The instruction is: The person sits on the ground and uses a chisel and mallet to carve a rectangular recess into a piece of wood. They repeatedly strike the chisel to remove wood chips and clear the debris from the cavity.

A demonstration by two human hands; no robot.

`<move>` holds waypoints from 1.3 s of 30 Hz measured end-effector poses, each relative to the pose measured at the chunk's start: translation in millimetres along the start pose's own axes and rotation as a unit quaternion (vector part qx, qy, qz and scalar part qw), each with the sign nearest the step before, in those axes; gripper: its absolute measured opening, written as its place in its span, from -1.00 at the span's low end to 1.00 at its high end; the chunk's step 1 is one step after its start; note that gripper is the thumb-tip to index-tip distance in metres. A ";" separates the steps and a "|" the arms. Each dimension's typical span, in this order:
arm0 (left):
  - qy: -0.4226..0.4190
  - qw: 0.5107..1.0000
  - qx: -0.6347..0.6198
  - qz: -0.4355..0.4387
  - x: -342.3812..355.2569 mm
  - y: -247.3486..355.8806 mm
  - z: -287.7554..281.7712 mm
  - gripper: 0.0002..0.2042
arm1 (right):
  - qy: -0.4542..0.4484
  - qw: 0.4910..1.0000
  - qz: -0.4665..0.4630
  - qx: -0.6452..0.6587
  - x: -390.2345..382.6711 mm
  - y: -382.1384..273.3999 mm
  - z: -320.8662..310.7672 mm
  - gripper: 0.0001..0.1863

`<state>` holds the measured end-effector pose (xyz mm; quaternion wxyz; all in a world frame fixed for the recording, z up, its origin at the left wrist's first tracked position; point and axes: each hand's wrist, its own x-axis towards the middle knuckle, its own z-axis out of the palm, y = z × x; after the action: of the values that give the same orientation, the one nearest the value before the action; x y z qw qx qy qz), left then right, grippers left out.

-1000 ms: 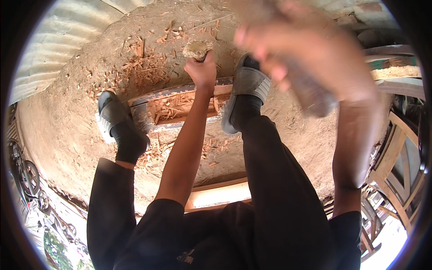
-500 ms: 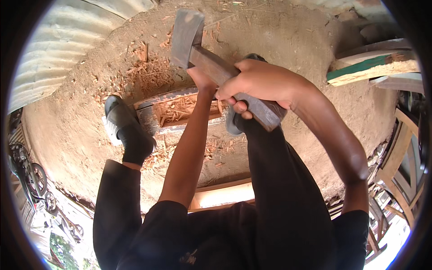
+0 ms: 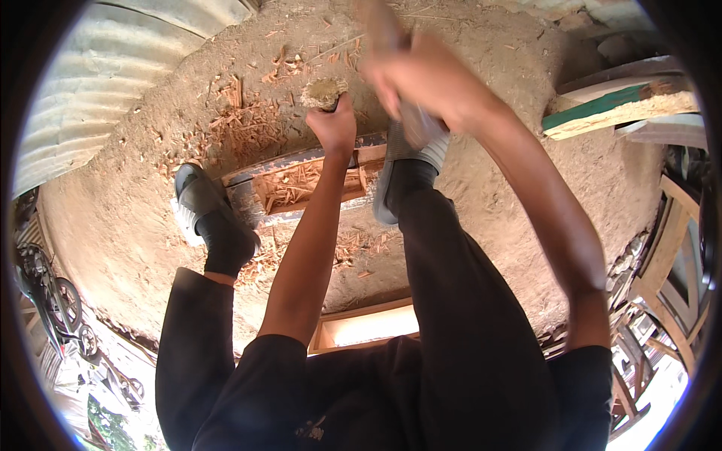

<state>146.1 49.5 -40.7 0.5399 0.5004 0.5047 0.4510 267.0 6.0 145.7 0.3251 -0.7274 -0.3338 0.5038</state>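
Note:
My left hand (image 3: 333, 129) is closed around an upright chisel; only the frayed, flattened top of its wooden handle (image 3: 324, 93) shows above my fist, and its blade is hidden. Up and to the right, my right hand (image 3: 427, 81) grips a mallet by its thick wooden handle (image 3: 418, 126). The mallet is smeared by motion and its head runs off the top of the picture. Below my left hand lies a worn wooden frame piece (image 3: 242, 197) with a rectangular recess full of chips (image 3: 289, 186). My slippered feet rest by its two ends.
Wood shavings (image 3: 252, 116) litter the dirt floor. Corrugated metal sheet (image 3: 113, 71) stands at the upper left. Stacked boards (image 3: 620, 113), one green-edged, lie at the right, with wooden frames (image 3: 669, 263) below them. A pale wooden piece (image 3: 368, 327) lies close to me; a motorcycle (image 3: 53, 293) stands far left.
My right hand has lifted the mallet up and to the right, uncovering my left hand, the chisel top and my right slipper. My left hand has barely moved.

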 end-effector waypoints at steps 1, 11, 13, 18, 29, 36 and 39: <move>0.011 1.000 0.022 0.011 0.0 -0.9 -2.0 -0.84 | -0.073 0.994 0.081 0.015 -3.7 3.7 4.1 -0.79; -0.137 0.986 -0.028 -0.096 1.9 4.1 -15.0 -0.93 | -0.031 0.956 0.102 0.275 -32.1 59.4 11.6 -0.82; -0.200 0.977 0.029 -0.068 -13.8 19.5 -36.3 -0.85 | 0.008 0.956 0.126 0.264 -37.9 72.0 5.8 -0.82; -0.168 0.950 0.245 0.096 -88.8 14.2 -105.3 -0.86 | 0.013 0.944 0.178 0.277 -49.3 107.3 3.1 -0.84; -0.091 0.991 -0.044 -0.086 -26.7 30.6 -58.2 -0.61 | 0.044 0.913 0.186 0.360 -55.0 129.7 21.5 -0.84; -0.028 0.985 -0.108 -0.134 -8.2 14.0 -17.9 -0.92 | 0.040 0.914 0.196 0.354 -56.5 130.9 15.7 -0.84; -0.050 0.995 -0.071 -0.057 -0.9 2.4 -11.2 -0.81 | 0.043 0.918 0.201 0.339 -57.9 119.9 13.6 -0.83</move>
<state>134.9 49.8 -38.1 0.6233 0.4531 0.4713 0.4290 257.3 -107.0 74.7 0.4582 -0.6467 0.0242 0.6093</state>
